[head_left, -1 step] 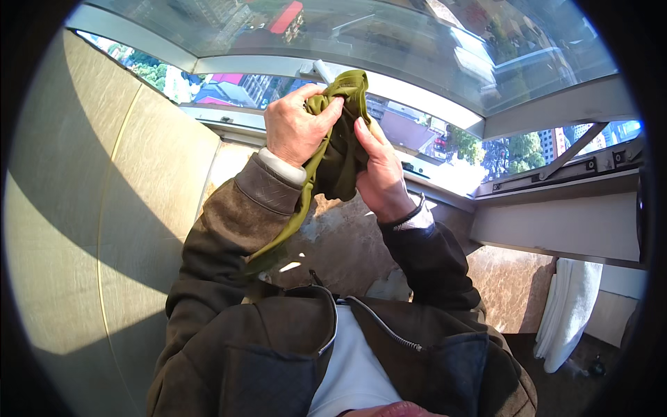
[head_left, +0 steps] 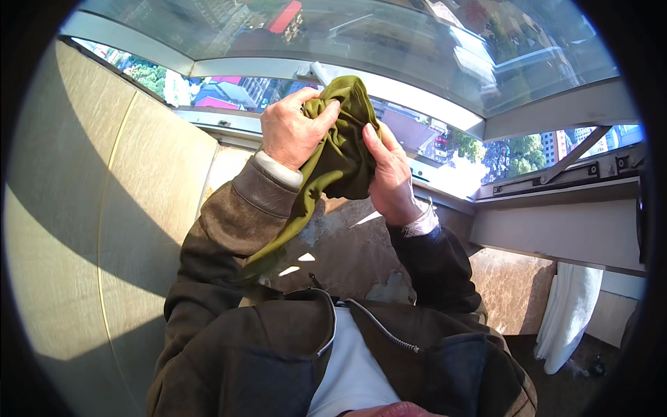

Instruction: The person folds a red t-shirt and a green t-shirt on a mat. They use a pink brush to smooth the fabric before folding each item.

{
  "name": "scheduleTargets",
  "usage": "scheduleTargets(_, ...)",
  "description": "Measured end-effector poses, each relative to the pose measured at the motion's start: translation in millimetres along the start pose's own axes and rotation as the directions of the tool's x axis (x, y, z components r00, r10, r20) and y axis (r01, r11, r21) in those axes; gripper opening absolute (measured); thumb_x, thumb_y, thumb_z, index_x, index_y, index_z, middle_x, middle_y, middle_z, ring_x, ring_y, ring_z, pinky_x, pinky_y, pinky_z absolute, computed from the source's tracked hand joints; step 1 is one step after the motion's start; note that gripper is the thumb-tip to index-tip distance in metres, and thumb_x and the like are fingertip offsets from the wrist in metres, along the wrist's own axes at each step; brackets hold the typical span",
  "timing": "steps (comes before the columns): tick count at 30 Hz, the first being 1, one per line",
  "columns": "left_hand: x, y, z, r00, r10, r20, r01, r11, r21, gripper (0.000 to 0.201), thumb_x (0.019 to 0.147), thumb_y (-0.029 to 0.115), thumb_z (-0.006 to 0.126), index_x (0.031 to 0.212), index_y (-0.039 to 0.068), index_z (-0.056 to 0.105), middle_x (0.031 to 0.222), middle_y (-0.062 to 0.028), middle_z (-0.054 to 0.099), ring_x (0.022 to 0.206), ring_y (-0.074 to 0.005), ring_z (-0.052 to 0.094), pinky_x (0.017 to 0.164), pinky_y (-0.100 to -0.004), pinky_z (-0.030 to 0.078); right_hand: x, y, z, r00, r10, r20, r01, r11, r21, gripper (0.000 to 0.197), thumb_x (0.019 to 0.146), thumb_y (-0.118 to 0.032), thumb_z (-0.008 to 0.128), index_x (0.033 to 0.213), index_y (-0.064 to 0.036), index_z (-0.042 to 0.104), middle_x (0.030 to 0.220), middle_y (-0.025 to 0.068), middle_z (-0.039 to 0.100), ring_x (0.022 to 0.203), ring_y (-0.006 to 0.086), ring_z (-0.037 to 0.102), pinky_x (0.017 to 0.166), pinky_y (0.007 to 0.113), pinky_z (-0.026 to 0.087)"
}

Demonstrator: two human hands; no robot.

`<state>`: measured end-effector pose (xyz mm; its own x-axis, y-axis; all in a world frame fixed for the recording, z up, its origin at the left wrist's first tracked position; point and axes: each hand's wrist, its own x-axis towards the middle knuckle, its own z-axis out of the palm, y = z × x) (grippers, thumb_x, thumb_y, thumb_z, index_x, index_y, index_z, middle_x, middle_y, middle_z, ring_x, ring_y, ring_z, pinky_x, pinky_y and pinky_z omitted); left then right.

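Cloth, olive green and bunched up, is between our two hands in front of the window, with its long tail beside our left sleeve. Our left hand pinches the top between thumb and fingers, and our right hand pinches the side. It looks like we are working the cloth with both hands, which calls for a firm hold.

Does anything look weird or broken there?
Maybe the brown surface below the green cloth: ragged pale patches make it look blotchy, but I can't tell whether that's damage or its pattern. The cloth is just bunched up in the left hand and right hand, which seems ordinary.
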<state>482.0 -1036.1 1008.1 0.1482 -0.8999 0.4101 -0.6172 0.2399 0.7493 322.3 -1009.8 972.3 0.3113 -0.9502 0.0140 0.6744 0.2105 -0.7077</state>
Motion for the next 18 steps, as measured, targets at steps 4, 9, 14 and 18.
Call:
scheduleTargets(4, -24, -16, 24, 0.959, 0.171, 0.225, -0.191, 0.979, 0.073, 0.020, 0.074, 0.021, 0.077, 0.087, 0.008, 0.070, 0.081, -0.0108, 0.068, 0.068, -0.0301, 0.066, 0.059, -0.0361, 0.052, -5, -5, -53, 0.888, -0.459, -0.003, 0.149, 0.293, -0.944, 0.027, 0.087, 0.003, 0.062, 0.114, -0.0017, 0.064, 0.099, 0.0129, 0.068, 0.094, 0.0237, 0.066, 0.081, 0.034, 0.051)
scheduleTargets(9, -42, -24, 43, 0.916, 0.161, 0.368, -0.233, 0.959, 0.161, 0.020, 0.070, 0.016, 0.079, 0.085, 0.009, 0.069, 0.068, -0.0071, 0.058, 0.059, -0.0280, 0.060, 0.052, -0.0365, 0.048, -15, 21, -67, 0.912, -0.375, 0.164, 0.186, 0.023, -0.982, 0.048, 0.072, 0.001, 0.072, 0.119, -0.0049, 0.063, 0.105, 0.0129, 0.061, 0.091, 0.0331, 0.056, 0.082, 0.040, 0.047)
scheduleTargets(14, -36, -24, 48, 0.866, 0.120, 0.485, -0.206, 0.970, 0.128, 0.023, 0.067, 0.011, 0.080, 0.087, 0.006, 0.069, 0.067, -0.0079, 0.055, 0.056, -0.0268, 0.058, 0.051, -0.0355, 0.047, -16, 26, -82, 0.928, -0.331, 0.171, 0.185, 0.012, -0.983, 0.061, 0.063, 0.001, 0.073, 0.122, -0.0042, 0.062, 0.114, 0.0112, 0.060, 0.091, 0.0302, 0.055, 0.083, 0.037, 0.047)
scheduleTargets(18, -38, -27, 53, 0.857, 0.134, 0.498, -0.225, 0.966, 0.128, 0.026, 0.063, 0.008, 0.082, 0.085, 0.005, 0.068, 0.065, -0.0077, 0.053, 0.054, -0.0260, 0.055, 0.049, -0.0347, 0.045, -17, 24, -87, 0.932, -0.324, 0.163, 0.193, 0.064, -0.979, 0.066, 0.059, -0.001, 0.075, 0.124, -0.0049, 0.062, 0.117, 0.0110, 0.060, 0.092, 0.0286, 0.056, 0.082, 0.036, 0.048)
